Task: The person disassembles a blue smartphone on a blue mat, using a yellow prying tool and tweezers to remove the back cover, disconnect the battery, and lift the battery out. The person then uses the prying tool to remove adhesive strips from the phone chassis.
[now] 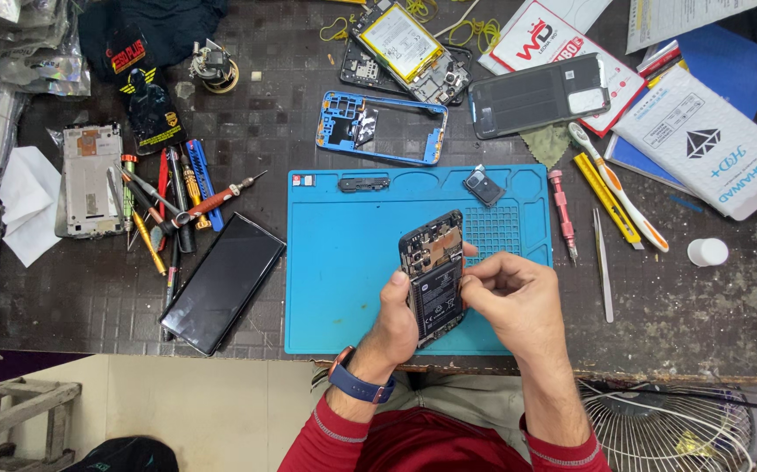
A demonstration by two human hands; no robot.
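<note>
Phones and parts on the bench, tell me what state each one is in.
Phone in hands: back off, insides showing, held above the mat.
Left hand: gripping the phone.
Right hand: pinching at the phone's edge.
Second opened phone: battery exposed.
Blue frame: bare.
Black phone: flat, screen dark.

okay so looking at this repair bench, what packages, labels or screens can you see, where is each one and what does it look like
White flat box: far right, rectangular, dark triangle emblem, blue and red corner marks.
Red-and-white package: top centre-right, under a dark phone back cover.
Black glossy screen: left of the blue mat, dark, unlit.
Battery label: top centre, pale yellow-white rectangle in an opened phone.
Opened phone: held in both hands.
</note>
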